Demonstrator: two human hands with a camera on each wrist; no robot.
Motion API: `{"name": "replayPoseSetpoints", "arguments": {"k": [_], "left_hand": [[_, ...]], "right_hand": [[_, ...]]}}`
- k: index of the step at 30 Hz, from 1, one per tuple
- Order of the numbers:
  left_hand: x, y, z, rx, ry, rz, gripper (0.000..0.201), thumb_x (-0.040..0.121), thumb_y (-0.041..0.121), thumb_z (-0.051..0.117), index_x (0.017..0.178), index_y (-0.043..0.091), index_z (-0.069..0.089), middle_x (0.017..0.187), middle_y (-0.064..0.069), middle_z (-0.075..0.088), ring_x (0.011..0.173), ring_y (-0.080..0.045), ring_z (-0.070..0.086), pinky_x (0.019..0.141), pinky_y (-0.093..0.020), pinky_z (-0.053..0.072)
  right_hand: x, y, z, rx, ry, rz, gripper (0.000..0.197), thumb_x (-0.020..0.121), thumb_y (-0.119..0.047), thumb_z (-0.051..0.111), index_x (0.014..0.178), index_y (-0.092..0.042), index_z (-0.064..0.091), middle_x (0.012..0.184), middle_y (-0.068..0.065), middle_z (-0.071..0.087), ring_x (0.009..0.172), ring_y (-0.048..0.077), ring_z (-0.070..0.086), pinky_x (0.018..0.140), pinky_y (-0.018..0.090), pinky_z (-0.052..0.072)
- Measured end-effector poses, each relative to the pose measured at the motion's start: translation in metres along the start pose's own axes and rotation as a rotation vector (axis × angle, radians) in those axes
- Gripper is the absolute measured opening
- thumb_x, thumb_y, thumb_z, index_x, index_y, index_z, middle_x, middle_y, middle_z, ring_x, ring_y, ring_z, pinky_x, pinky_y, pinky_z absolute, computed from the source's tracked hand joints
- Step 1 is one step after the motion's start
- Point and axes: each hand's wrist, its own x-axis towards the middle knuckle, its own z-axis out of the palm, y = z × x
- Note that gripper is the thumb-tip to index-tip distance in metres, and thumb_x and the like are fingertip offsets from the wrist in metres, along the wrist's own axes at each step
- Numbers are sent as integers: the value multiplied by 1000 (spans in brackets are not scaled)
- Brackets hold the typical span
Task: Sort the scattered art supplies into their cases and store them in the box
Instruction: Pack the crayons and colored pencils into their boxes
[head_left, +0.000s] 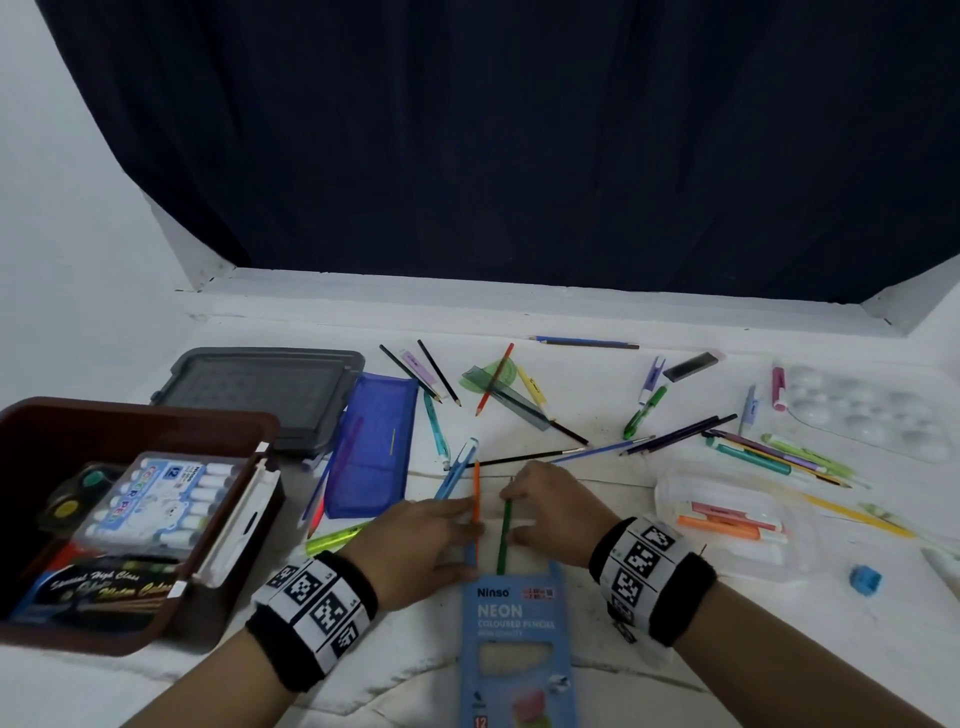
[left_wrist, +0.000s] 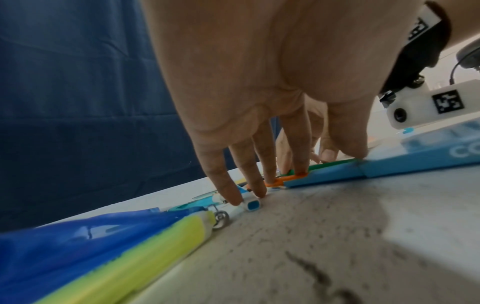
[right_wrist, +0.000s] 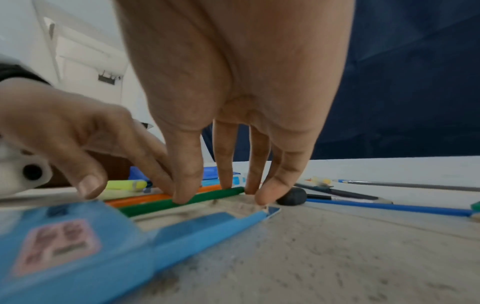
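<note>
A blue "Neon coloured pencils" box (head_left: 517, 649) lies flat at the near edge, its open end facing away from me. An orange pencil (head_left: 476, 493) and a green pencil (head_left: 504, 540) stick partway out of that end. My left hand (head_left: 441, 530) lies with straight fingers (left_wrist: 298, 156) pressing on the orange pencil (left_wrist: 278, 182), its thumb down at the box mouth (left_wrist: 337, 174). My right hand (head_left: 545, 499) pinches the green pencil (right_wrist: 202, 199) between thumb and fingers. The brown storage box (head_left: 135, 421) stands at the left, holding marker and crayon packs.
A grey lid (head_left: 260, 389) and a blue pouch (head_left: 374, 441) lie beyond the brown box. Several loose pencils, pens and a green ruler (head_left: 498, 384) are scattered across the middle and right. A clear case (head_left: 670, 493), a paint palette (head_left: 872, 410) and a blue sharpener (head_left: 865, 579) sit at the right.
</note>
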Motion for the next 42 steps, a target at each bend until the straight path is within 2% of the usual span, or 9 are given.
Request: {"name": "replayPoseSetpoints", "arguments": {"k": [3,10,12,15,19,26,32,38,42], "left_hand": [[3,0,0,58,-7,12,73,80,71,36,132,25,60,142,6,54,123,-20,57,99,-39,50],[-6,6,2,159,-161,-95,105,69,82,17,157,25,18,165,10,14,152,-12,11,118,-46,14],[-7,7,2,160,-195,-111,117,64,93,10,158,24,13,166,9,10,153,-13,8,118,-48,11],[-7,8,6,205,-194,-108,120,61,94,1,158,24,10,166,10,9,153,-13,8,117,-49,11],[-7,8,7,228,-169,-104,113,63,82,0,159,23,10,166,10,11,153,-13,10,113,-51,14],[-7,9,5,245,-170,-103,113,62,81,-3,158,24,15,166,10,12,152,-13,11,111,-52,15],[-8,8,6,243,-171,-111,111,64,82,-1,157,25,20,166,10,13,152,-13,13,111,-52,17],[-8,12,2,225,-184,-141,84,89,73,36,157,27,20,166,11,11,152,-12,11,112,-49,12],[-8,10,-2,150,-160,-143,98,71,84,22,151,30,32,161,12,26,146,-9,25,110,-45,10]], "right_hand": [[-3,-5,4,-64,32,1,57,83,-41,74,133,-19,60,129,4,51,124,22,44,103,36,42],[-14,-18,11,-186,42,-54,52,89,-47,64,135,-23,59,133,-1,50,128,21,39,105,40,39],[-15,-22,11,-210,23,-80,50,89,-46,64,133,-22,60,134,-1,50,128,21,39,104,41,39],[-17,-29,14,-263,-20,-128,44,90,-43,63,126,-19,64,132,-1,53,125,22,40,101,43,40],[-21,-37,19,-345,-37,-172,35,95,-31,57,124,-13,63,128,3,55,123,25,41,97,43,39],[-22,-41,20,-427,-73,-230,32,93,-2,48,120,-9,63,124,8,58,122,28,43,92,41,38],[-26,-33,15,-157,-132,-234,31,90,1,51,114,-9,69,122,6,61,118,24,44,94,40,45],[-23,-24,13,-167,-163,-315,44,86,5,54,121,-16,69,128,-2,60,115,23,46,92,37,44],[-18,-18,13,-99,-137,-315,46,83,6,53,117,-18,72,118,1,67,105,21,55,85,30,44]]}}
